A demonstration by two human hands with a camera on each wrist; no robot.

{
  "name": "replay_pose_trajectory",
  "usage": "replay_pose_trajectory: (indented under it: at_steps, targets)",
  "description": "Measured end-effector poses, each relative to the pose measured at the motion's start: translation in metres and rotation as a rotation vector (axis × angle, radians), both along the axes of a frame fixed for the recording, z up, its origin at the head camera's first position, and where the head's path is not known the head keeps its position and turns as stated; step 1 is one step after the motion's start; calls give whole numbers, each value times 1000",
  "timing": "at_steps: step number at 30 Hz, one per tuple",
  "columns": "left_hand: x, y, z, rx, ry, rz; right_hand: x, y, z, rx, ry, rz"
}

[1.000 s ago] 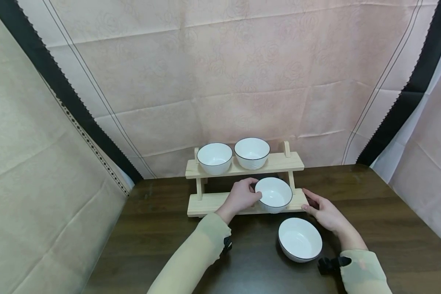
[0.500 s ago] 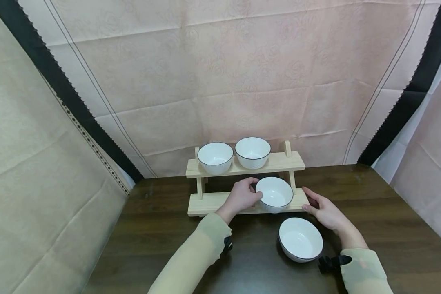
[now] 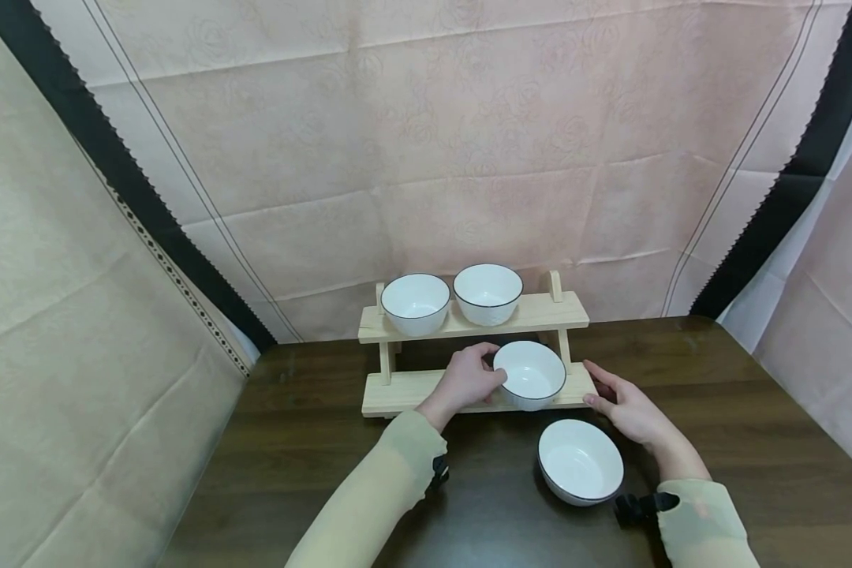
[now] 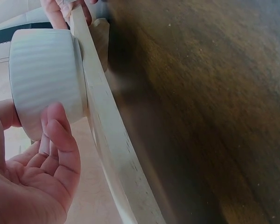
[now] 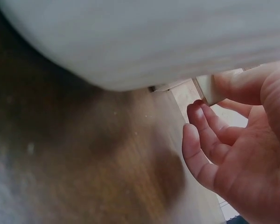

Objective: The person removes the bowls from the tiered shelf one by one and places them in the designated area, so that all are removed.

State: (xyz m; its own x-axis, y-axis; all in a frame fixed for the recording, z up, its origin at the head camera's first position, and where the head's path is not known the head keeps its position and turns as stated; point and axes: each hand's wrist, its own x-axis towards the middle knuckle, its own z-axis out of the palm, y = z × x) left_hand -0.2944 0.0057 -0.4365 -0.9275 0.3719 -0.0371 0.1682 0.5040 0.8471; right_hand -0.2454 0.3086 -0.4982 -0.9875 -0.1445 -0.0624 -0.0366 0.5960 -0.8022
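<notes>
A two-tier wooden shelf (image 3: 405, 392) stands on the table. On the right part of its lower board sits a white bowl (image 3: 531, 369) with a dark rim. My left hand (image 3: 466, 377) holds that bowl at its left side, thumb at the rim; in the left wrist view curled fingers (image 4: 59, 133) lie against its ribbed wall. At the right end of the lower board, my right hand (image 3: 628, 406) pinches the wood between thumb and fingers, as the right wrist view also shows. Another white bowl (image 3: 580, 461) rests on the table in front of the shelf, left of my right wrist.
Two more white bowls, a left one (image 3: 416, 306) and a right one (image 3: 487, 295), stand side by side on the upper board. Behind the brown table (image 3: 284, 465) hangs a pale patterned cloth (image 3: 468, 150), with further cloth on both sides.
</notes>
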Motion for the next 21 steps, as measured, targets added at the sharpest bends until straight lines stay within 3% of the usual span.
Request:
replay_pose_trajectory:
  at_steps: [21]
  targets:
    - [3, 1, 3, 25, -21, 23, 1, 0, -1, -6, -1, 3]
